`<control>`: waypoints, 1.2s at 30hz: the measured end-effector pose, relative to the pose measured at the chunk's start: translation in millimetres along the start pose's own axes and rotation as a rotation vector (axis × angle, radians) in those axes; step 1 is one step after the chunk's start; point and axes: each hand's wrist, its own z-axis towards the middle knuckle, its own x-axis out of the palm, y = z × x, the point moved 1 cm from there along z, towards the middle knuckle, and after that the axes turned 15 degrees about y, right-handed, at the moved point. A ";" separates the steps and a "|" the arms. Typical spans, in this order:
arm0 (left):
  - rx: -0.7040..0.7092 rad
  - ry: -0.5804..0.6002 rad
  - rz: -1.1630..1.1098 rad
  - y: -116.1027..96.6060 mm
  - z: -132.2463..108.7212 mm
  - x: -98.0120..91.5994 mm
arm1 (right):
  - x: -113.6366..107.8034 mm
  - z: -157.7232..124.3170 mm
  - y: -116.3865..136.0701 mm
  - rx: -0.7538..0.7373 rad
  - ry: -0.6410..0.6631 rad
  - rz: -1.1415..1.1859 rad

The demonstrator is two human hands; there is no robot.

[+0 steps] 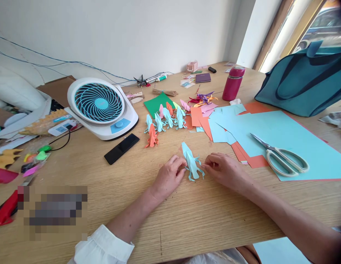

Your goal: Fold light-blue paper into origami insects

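A light blue origami squid (190,160) stands on the wooden table in front of me, its pointed head away from me and its cut legs curled. My left hand (172,172) is closed in a pinch at the curled legs on its left side. At the right side, my right hand (221,168) also has thumb and finger pinched at a leg tip; the tip itself is mostly hidden. Beyond them stands an orange origami squid (151,136), with several light blue origami squids (167,118) in a row behind it.
To the right, scissors (283,156) lie on large light blue paper sheets (269,128). A magenta bottle (233,84) and a teal bag (302,80) stand farther back. On the left are a white fan (100,104), a black phone (121,148) and a red-handled cutter (7,207).
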 end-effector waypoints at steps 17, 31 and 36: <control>-0.103 -0.140 -0.069 -1.5 -20.2 2.3 | 9.1 -1.2 14.1 0.052 0.147 -0.090; -0.089 -0.223 -0.070 25.3 -12.7 -1.2 | 26.4 51.8 44.6 0.301 0.107 -0.132; -0.095 -0.294 -0.010 40.2 -2.6 -11.5 | 33.9 88.0 51.5 0.353 0.076 -0.145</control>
